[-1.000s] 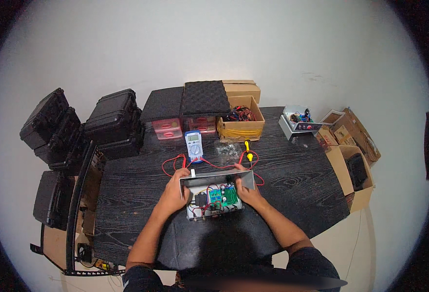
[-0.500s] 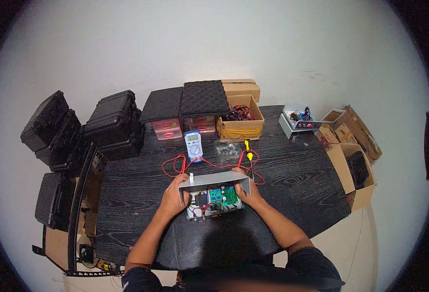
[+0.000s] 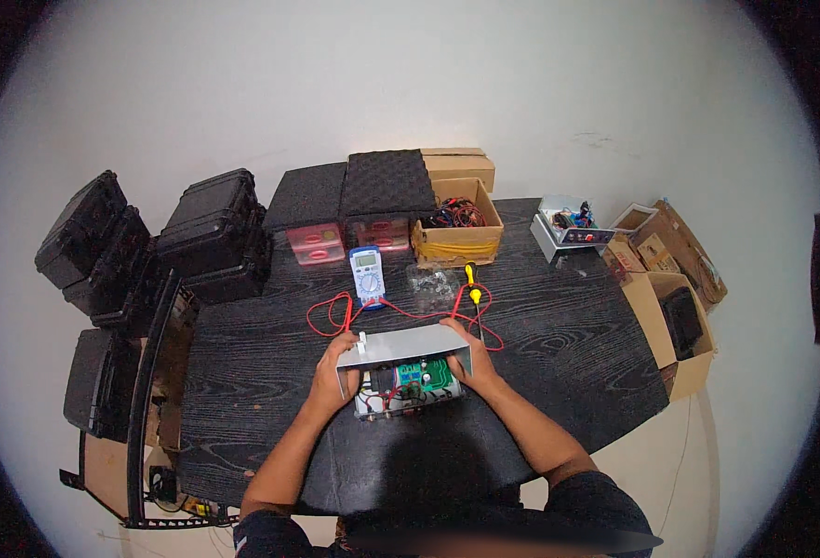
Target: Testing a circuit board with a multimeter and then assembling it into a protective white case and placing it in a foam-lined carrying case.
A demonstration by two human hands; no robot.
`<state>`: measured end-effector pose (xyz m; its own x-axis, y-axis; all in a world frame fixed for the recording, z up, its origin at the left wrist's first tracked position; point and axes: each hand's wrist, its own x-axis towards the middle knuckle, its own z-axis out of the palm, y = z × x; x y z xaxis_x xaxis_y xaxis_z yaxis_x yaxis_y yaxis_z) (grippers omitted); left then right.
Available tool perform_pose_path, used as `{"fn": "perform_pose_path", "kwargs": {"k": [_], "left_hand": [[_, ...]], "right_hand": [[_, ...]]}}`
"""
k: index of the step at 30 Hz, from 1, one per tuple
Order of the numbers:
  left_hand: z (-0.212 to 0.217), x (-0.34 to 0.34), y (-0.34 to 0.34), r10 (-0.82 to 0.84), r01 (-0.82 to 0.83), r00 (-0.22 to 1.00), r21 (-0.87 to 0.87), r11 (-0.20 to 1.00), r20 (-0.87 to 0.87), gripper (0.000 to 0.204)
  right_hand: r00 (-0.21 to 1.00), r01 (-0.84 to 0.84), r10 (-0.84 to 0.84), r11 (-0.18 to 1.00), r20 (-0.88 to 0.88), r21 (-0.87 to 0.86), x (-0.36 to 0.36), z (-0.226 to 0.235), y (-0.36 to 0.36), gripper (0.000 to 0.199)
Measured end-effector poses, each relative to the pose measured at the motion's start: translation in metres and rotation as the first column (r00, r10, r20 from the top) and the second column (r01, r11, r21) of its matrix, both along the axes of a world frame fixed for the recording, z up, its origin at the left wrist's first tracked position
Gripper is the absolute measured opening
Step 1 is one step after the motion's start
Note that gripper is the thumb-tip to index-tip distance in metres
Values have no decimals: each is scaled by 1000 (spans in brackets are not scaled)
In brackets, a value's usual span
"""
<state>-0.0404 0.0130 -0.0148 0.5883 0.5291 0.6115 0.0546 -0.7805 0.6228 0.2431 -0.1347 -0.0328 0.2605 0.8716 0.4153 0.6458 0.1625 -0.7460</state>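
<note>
At upper centre, a carton (image 3: 456, 252) holds tangled cables (image 3: 460, 213); at right, another carton (image 3: 694, 376) holds a black case (image 3: 681, 324). The table (image 3: 559, 335) is black and wood-grained, before a pale wall (image 3: 428, 74). At lower centre, the left hand (image 3: 332, 374) and right hand (image 3: 477, 365) pinch a grey cover (image 3: 408, 345) (ends bent down) above wires and a green board (image 3: 440, 374).

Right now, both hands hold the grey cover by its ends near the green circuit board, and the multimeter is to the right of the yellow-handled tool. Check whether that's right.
One error: the head view shows the multimeter left of the yellow-handled tool, not right. The left hand and right hand do hold the grey cover by its ends near the green circuit board.
</note>
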Motion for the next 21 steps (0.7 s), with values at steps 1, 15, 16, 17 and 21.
{"fn": "perform_pose_path", "kwargs": {"k": [1, 15, 16, 17, 21], "left_hand": [[0, 1, -1, 3, -4, 1000, 38, 999, 29, 47], [-2, -7, -10, 54, -64, 993, -87, 994, -106, 66], [1, -6, -11, 66, -78, 987, -82, 994, -143, 68], [3, -5, -12, 77, -92, 981, -77, 993, -181, 70], [-3, -10, -9, 107, -114, 974, -28, 993, -199, 71]], "right_hand": [[1000, -5, 5, 1000, 19, 26, -2, 5, -1, 68], [998, 18, -19, 1000, 55, 8, -8, 10, -6, 65], [998, 25, -25, 1000, 63, -1, -6, 7, -6, 65], [997, 32, -31, 999, 72, -11, -4, 4, -7, 65], [998, -31, 30, 999, 57, 20, -4, 6, -7, 66]]}}
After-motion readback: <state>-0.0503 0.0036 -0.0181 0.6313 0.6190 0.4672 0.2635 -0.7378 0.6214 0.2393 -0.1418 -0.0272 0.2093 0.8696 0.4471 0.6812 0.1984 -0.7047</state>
